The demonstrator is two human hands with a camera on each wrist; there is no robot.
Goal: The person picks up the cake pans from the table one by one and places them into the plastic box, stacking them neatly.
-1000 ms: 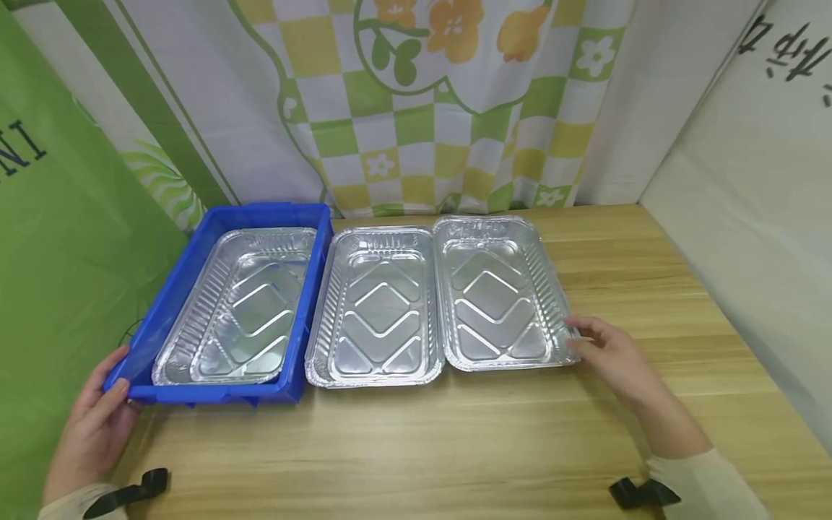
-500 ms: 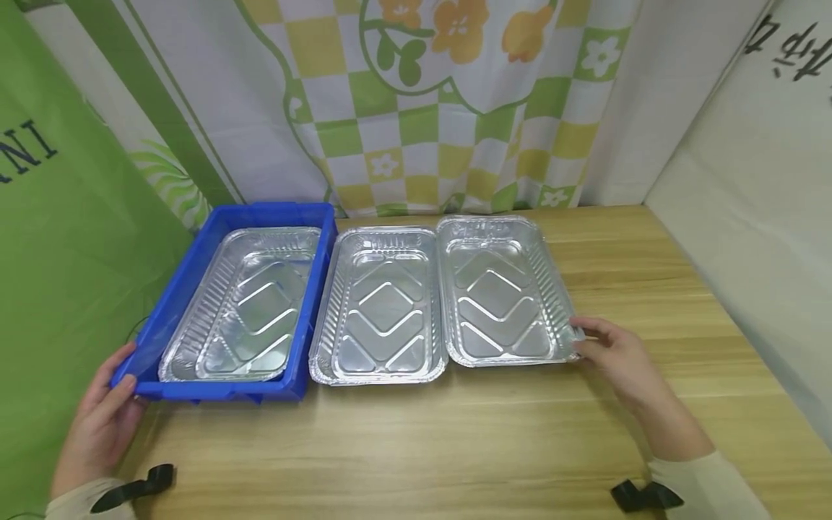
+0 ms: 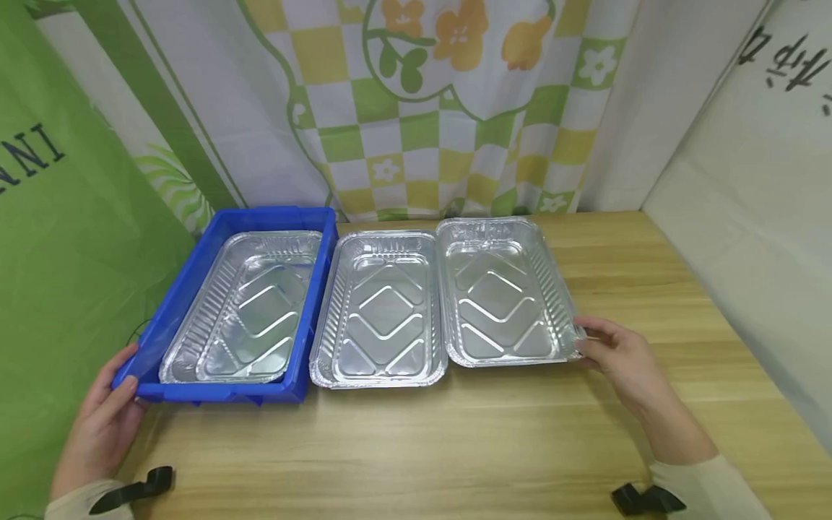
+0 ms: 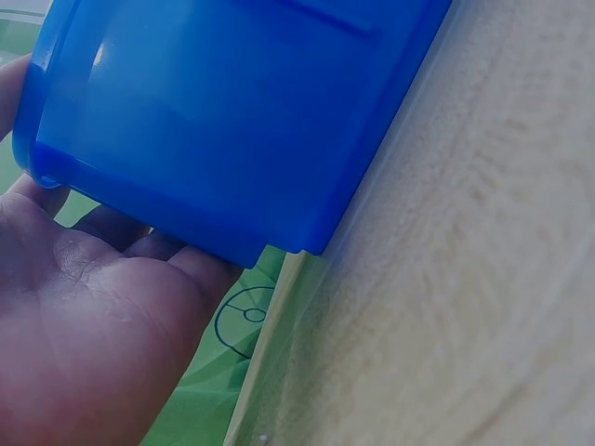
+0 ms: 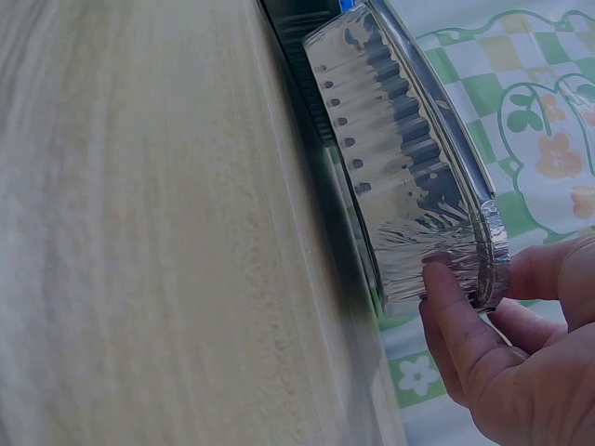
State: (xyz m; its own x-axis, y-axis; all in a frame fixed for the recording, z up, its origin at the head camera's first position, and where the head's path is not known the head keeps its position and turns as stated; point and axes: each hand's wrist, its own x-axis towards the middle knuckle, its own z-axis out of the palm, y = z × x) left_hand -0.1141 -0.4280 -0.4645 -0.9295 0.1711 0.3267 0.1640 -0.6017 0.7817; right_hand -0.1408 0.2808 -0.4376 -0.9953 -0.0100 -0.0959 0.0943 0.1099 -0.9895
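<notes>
My left hand [image 3: 100,422] holds the near left corner of a blue plastic bin [image 3: 227,392], thumb on the rim. In the left wrist view its fingers [image 4: 121,228] reach behind the bin's wall [image 4: 214,121]. Inside the bin lies a rectangular foil pan [image 3: 260,318]. Right of the bin sits a second foil pan [image 3: 386,310], and against it stands a third foil pan [image 3: 497,289]. My right hand [image 3: 620,361] pinches the third pan's near right corner, as the right wrist view shows at its crimped rim [image 5: 488,251]. Whether that corner touches the table cannot be told.
Everything stands on a wooden table [image 3: 416,448]. A checked, flowered curtain [image 3: 422,130] hangs behind it, a green cloth [image 3: 78,245] at the left, and a pale sheet with dark writing [image 3: 754,202] at the right. Black straps [image 3: 650,500] circle both wrists.
The head view has shifted slightly. Both hands keep their holds on the bin and the right foil pan; the right pan's near edge sits marginally farther back or higher than before.
</notes>
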